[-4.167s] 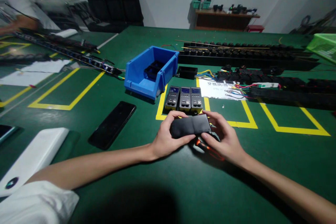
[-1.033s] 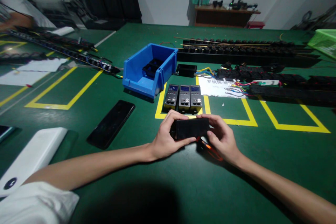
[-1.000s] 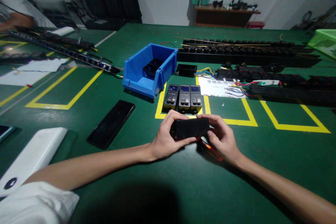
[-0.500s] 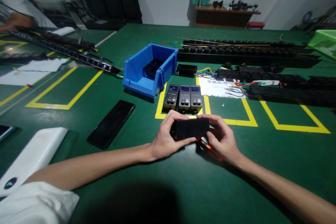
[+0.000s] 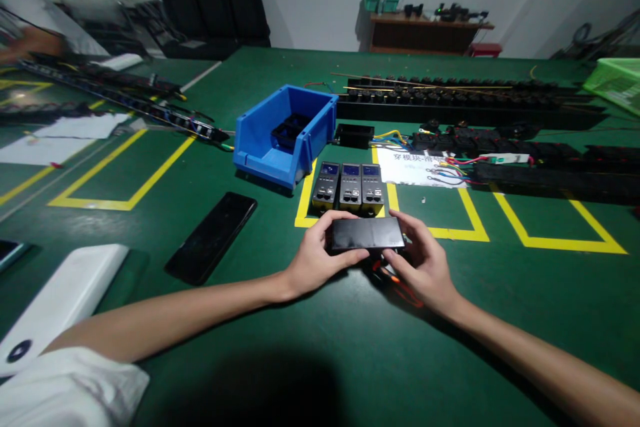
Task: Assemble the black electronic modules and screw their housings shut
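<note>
A black rectangular module (image 5: 367,233) is held level between my two hands, just above the green table. My left hand (image 5: 320,253) grips its left end, thumb along the near edge and fingers behind. At the right end, my right hand (image 5: 425,263) closes on it with the thumb at the near lower corner. Orange-red wires (image 5: 403,288) hang below the module near my right fingers; where they join is hidden. Just beyond stand three grey modules (image 5: 351,187) with small screens and ports, side by side inside a yellow-taped outline.
A blue bin (image 5: 270,163) with black parts sits behind, left of centre. A black phone (image 5: 213,237) and a white oblong case (image 5: 65,300) lie left. Long black strips (image 5: 470,110) and loose coloured wires (image 5: 450,173) lie back right. Another person's arm (image 5: 35,43) shows far left.
The black module has tilted, so its glossy broad face now catches the light. My right thumb has shifted slightly left along its near edge.
</note>
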The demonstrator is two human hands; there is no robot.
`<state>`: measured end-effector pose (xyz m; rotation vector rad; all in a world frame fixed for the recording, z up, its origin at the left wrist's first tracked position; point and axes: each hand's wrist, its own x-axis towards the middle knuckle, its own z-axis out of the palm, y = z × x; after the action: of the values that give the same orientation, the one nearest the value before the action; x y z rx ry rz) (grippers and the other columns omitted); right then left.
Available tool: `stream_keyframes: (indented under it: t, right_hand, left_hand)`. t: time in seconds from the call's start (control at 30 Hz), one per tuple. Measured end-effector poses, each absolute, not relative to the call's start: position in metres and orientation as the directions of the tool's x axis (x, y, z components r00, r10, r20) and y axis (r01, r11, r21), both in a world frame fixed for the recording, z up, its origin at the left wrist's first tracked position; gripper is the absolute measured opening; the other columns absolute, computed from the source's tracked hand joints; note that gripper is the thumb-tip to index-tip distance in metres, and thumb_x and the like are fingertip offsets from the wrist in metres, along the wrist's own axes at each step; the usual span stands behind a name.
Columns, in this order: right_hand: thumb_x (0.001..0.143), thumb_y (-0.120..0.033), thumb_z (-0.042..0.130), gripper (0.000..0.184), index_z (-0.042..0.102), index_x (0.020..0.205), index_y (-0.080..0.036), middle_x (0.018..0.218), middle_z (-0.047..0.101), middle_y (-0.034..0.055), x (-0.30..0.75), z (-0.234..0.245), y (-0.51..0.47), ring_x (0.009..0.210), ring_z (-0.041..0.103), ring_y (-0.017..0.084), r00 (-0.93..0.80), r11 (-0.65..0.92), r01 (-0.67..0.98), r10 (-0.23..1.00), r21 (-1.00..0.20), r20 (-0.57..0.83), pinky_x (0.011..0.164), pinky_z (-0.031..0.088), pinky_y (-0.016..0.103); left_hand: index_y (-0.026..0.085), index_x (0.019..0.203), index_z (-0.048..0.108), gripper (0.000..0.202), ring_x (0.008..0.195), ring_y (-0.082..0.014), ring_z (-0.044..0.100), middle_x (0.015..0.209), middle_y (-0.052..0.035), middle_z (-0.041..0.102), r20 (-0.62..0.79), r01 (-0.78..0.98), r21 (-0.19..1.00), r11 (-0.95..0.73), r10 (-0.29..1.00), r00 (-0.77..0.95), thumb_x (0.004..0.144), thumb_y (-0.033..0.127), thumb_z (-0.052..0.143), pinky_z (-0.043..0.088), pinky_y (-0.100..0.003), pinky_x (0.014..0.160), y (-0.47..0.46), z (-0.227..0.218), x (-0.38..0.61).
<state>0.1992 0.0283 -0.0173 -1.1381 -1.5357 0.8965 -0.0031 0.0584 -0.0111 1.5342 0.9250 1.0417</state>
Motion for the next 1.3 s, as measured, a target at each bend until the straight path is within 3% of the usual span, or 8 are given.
stream_keyframes:
  t: [0.27,0.43,0.57,0.63,0.77,0.9,1.1,1.3]
  right_hand:
    - [0.085,-0.035,0.064,0.043,0.053,0.125,-0.025,0.122,0.059,0.0085,0.2011,-0.0146,0.031,0.109,0.058,0.023,-0.014,0.249,0.223,0.967,-0.942,0.252,0.082,0.056,0.035]
    - [0.081,-0.035,0.069,0.057,0.046,0.133,-0.026,0.126,0.055,0.0097,0.2,-0.0171,0.0308,0.111,0.057,0.024,-0.027,0.236,0.196,0.972,-0.952,0.235,0.078,0.057,0.034]
    - [0.078,-0.033,0.072,0.062,0.044,0.134,-0.027,0.127,0.053,0.0095,0.1984,-0.0153,0.0297,0.11,0.055,0.025,-0.068,0.272,0.185,0.962,-0.944,0.264,0.071,0.057,0.031]
    - [0.079,-0.034,0.071,0.058,0.048,0.131,-0.027,0.125,0.053,0.0088,0.1983,-0.0131,0.0296,0.109,0.054,0.024,-0.047,0.272,0.196,0.962,-0.942,0.268,0.07,0.056,0.03]
    - [0.081,-0.035,0.068,0.054,0.047,0.13,-0.025,0.125,0.052,0.0089,0.1989,-0.0111,0.03,0.107,0.054,0.023,-0.025,0.234,0.197,0.972,-0.952,0.233,0.069,0.055,0.029]
    - [0.082,-0.035,0.066,0.055,0.044,0.131,-0.025,0.117,0.054,0.0076,0.1989,-0.0121,0.0301,0.096,0.056,0.02,-0.049,0.209,0.182,0.978,-0.961,0.204,0.067,0.053,0.028]
    - [0.084,-0.036,0.064,0.047,0.047,0.126,-0.024,0.107,0.055,0.005,0.1989,-0.0115,0.0307,0.089,0.055,0.019,-0.025,0.215,0.213,0.976,-0.953,0.214,0.073,0.05,0.031]
    - [0.087,-0.039,0.058,0.033,0.05,0.115,-0.024,0.099,0.054,0.0033,0.2012,-0.0149,0.033,0.087,0.054,0.019,-0.017,0.211,0.258,0.977,-0.943,0.214,0.076,0.046,0.032]
  left_hand:
    - [0.019,0.117,0.055,0.044,0.098,-0.0213,0.065,0.108,-0.0069,0.066,0.11,0.055,0.988,-0.144,0.909,0.402,0.079,0.034,0.07,0.054,-0.034,0.088,0.0564,-0.0094,-0.0051]
    - [0.018,0.113,0.058,0.038,0.098,-0.0228,0.066,0.109,-0.0075,0.067,0.047,-0.018,0.999,-0.043,0.904,0.424,0.082,0.039,0.065,0.057,-0.034,0.081,0.0608,-0.0122,-0.0036]
    - [0.021,0.114,0.056,0.036,0.067,-0.0151,0.067,0.107,-0.0066,0.064,-0.011,-0.075,0.996,0.057,0.866,0.501,0.087,0.044,0.057,0.056,-0.026,0.056,0.0617,-0.0133,-0.0038]
    - [0.021,0.119,0.053,0.041,0.057,-0.0114,0.064,0.102,-0.0059,0.064,-0.025,-0.039,0.998,0.054,0.849,0.528,0.086,0.044,0.057,0.053,-0.025,0.053,0.0608,-0.0131,-0.0048]
    - [0.017,0.128,0.048,0.054,0.067,-0.0132,0.064,0.104,-0.0088,0.065,0.001,0.057,0.998,-0.037,0.847,0.531,0.082,0.04,0.064,0.053,-0.025,0.063,0.0588,-0.0118,-0.0057]
    - [0.016,0.128,0.047,0.052,0.08,-0.0172,0.066,0.118,-0.0124,0.061,0.024,0.059,0.996,-0.064,0.852,0.523,0.084,0.039,0.062,0.054,-0.028,0.07,0.0581,-0.0112,-0.0039]
    - [0.016,0.126,0.05,0.052,0.11,-0.0254,0.06,0.122,-0.0118,0.061,0.061,0.097,0.987,-0.129,0.856,0.514,0.081,0.037,0.066,0.049,-0.036,0.093,0.0585,-0.0108,-0.0038]
    - [0.022,0.133,0.043,0.07,0.109,-0.0254,0.06,0.126,-0.0089,0.059,0.084,0.137,0.97,-0.203,0.802,0.592,0.073,0.036,0.074,0.048,-0.036,0.093,0.058,-0.0059,-0.0048]
